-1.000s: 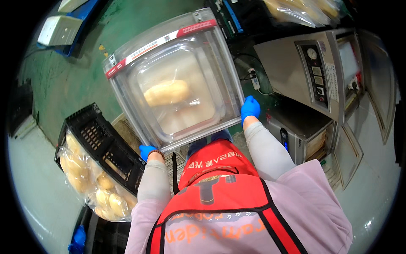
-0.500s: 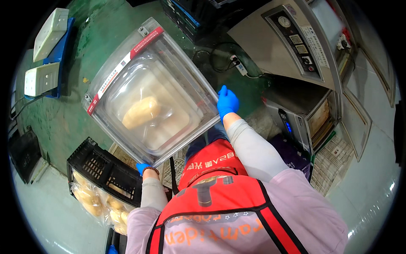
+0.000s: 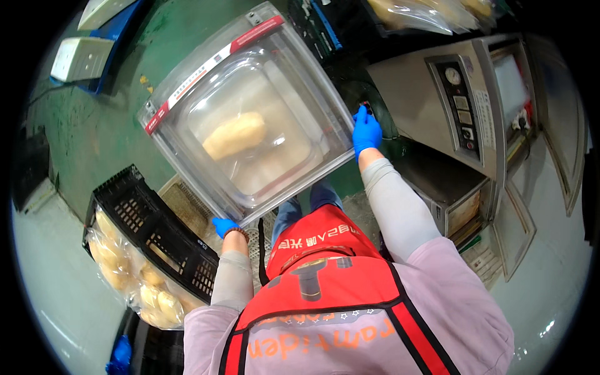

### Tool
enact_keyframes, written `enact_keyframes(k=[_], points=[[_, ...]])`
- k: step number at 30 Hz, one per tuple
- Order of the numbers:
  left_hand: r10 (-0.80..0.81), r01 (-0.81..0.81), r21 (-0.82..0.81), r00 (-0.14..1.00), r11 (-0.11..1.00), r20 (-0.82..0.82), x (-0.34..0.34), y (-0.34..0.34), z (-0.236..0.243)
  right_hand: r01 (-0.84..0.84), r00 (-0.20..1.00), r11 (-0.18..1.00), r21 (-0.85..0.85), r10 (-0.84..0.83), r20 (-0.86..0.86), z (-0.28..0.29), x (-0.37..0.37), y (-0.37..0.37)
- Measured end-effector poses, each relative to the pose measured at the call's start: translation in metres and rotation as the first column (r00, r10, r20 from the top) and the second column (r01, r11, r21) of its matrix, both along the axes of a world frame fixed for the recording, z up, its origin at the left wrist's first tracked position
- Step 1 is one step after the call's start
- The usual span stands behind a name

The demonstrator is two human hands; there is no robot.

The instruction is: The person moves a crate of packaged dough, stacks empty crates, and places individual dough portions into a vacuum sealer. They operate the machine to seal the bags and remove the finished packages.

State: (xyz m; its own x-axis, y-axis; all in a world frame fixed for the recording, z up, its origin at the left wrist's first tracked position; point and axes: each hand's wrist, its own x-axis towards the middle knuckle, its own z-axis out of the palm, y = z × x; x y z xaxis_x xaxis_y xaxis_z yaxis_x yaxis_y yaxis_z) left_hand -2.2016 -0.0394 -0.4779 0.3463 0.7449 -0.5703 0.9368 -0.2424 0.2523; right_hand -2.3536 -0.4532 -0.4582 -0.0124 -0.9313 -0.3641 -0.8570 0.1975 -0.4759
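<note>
The left hand (image 3: 226, 227), fingertips hidden, met the clear lid (image 3: 275, 97) at 6 o'clock; the right hand (image 3: 367, 131) met it at 3 o'clock, forearms (image 3: 397, 206) extended. Finger closure could not be determined. A blurred yellow item (image 3: 235, 135) lay beneath the lid. Since the earlier frame, the right hand had neared the steel machine (image 3: 409, 103).

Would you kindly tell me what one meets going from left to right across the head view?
The lower white box, the blue-gloved left hand at the near edge of the clear lid, the blue-gloved right hand by the lid's right corner, the control panel on the steel machine.
</note>
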Motion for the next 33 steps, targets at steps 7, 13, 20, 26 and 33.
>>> enact_keyframes(k=[7,13,20,26,33], points=[[0.154,-0.149,-0.150,0.988,0.977,0.028,-0.012,-0.024,0.011,-0.384,0.917,0.923,-0.011,0.380,-0.124,0.004,0.008,-0.017],[-0.077,0.077,-0.044,0.997,0.996,0.017,-0.005,-0.031,0.039,-0.449,0.878,0.893,0.028,0.447,-0.174,0.001,0.004,-0.012],[-0.300,0.300,-0.002,0.952,0.954,0.056,-0.007,-0.019,0.030,-0.475,0.860,0.880,-0.002,0.464,-0.214,0.020,0.004,-0.002],[-0.462,0.461,0.035,0.886,0.887,0.026,-0.007,0.004,-0.004,-0.444,0.880,0.896,-0.001,0.435,-0.192,0.010,-0.024,0.005],[-0.687,0.686,0.104,0.726,0.720,-0.024,-0.008,-0.001,-0.001,-0.364,0.901,0.931,0.019,0.357,-0.248,-0.002,-0.059,0.014]])
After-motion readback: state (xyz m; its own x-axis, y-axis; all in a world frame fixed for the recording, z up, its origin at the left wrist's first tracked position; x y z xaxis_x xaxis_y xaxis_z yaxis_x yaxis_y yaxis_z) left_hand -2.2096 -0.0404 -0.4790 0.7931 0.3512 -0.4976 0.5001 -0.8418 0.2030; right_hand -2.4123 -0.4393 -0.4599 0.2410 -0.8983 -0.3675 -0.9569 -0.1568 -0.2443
